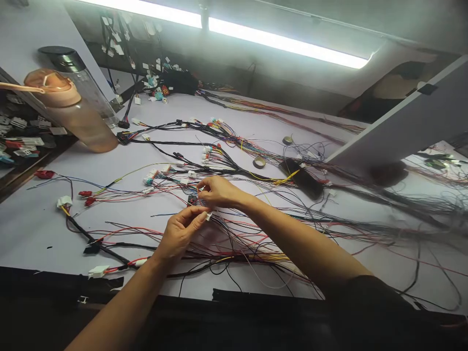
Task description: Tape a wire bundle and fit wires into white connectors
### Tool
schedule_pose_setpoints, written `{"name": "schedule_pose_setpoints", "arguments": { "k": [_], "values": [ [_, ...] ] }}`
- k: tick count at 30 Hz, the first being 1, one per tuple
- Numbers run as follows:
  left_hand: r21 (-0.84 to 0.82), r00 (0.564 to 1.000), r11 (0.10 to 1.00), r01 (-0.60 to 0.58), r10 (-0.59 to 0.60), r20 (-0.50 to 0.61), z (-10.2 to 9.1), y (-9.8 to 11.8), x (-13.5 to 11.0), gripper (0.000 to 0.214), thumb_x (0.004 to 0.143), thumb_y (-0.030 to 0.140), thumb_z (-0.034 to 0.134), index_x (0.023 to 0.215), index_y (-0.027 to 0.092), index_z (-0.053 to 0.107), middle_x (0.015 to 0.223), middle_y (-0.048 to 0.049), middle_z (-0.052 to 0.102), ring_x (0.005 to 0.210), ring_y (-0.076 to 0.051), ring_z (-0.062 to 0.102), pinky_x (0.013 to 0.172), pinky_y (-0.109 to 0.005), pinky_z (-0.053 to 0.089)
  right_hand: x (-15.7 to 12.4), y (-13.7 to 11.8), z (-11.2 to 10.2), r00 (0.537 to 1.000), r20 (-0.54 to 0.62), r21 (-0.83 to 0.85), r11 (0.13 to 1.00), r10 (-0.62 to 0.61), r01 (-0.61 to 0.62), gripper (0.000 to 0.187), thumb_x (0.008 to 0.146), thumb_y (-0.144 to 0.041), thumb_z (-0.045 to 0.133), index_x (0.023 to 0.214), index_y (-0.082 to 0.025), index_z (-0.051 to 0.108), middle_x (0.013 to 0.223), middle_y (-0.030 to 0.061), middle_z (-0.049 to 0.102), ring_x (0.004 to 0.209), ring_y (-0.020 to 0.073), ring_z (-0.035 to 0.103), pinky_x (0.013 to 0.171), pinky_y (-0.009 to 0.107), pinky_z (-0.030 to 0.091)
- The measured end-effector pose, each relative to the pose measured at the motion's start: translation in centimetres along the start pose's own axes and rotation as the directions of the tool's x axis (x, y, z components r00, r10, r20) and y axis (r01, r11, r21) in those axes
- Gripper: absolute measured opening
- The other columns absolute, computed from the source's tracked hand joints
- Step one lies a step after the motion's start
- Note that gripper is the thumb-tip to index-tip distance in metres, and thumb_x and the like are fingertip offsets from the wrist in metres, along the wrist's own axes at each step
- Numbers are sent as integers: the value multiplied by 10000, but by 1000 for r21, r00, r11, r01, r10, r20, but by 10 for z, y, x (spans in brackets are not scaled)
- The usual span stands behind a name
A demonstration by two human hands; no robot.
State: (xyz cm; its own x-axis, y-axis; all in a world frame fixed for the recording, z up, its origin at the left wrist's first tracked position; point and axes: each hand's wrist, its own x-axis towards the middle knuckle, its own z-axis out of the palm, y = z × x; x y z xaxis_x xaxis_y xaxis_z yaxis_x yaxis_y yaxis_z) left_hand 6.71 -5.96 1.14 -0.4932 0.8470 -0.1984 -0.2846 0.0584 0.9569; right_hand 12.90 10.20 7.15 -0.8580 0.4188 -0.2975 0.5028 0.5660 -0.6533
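Observation:
A large wire harness (234,165) of black, red, yellow and blue wires with white and red connectors lies spread over a white work board (32,224). My left hand (179,233) is closed in a pinch on a small white connector (208,215) near the board's middle. My right hand (218,191) reaches just above it, fingers pinched on thin wires beside a small dark connector (191,199). The two hands are a few centimetres apart.
An orange-capped bottle (69,105) and a clear bottle (78,73) stand at the back left beside bins of connectors (22,136). Two tape rolls (259,162) lie mid-board next to a black block (302,178). A white beam (402,122) slants across the right.

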Motion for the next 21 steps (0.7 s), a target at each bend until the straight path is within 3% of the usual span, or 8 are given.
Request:
{"name": "schedule_pose_setpoints", "arguments": {
  "k": [5,9,15,18,21],
  "values": [
    [65,999,997,-36,34,37,-2,-2,1,277,776,422,764,924,189,757,958,-80,746,982,-235,674,972,-379,497,0,7,5,1000,15,51,999,8,-8,437,831,-125,616,1268,-125,629,817,23,745,695,117,621,633,212,403],
    [73,996,995,-65,60,70,1,2,-1,270,780,422,761,928,198,754,1208,-123,706,1268,-292,565,1155,-449,320,-14,26,-8,999,-27,85,996,42,-40,472,849,-156,663,1308,-67,600,812,44,716,676,101,582,639,218,392],
    [20,997,997,-81,81,-1,2,2,1,263,755,394,793,931,202,756,1270,-138,675,1346,-300,495,1189,-473,255,-49,54,-19,996,17,328,940,89,-90,203,887,-153,581,1023,-85,716,671,3,638,602,91,539,632,237,409],
    [-99,993,989,-110,105,-56,0,4,2,218,746,355,810,899,209,756,1190,-115,718,1278,-272,566,1182,-446,292,-73,54,-16,998,35,490,870,49,-60,175,904,-228,572,936,-119,704,661,-6,643,621,89,552,653,235,413],
    [-180,987,970,-160,155,-44,0,10,0,180,757,315,807,896,212,757,1069,-95,758,1168,-251,647,1137,-429,379,-91,47,-10,996,85,567,821,21,-66,214,891,-322,600,889,-129,691,622,-19,620,587,83,520,610,231,383]
  ]
}}
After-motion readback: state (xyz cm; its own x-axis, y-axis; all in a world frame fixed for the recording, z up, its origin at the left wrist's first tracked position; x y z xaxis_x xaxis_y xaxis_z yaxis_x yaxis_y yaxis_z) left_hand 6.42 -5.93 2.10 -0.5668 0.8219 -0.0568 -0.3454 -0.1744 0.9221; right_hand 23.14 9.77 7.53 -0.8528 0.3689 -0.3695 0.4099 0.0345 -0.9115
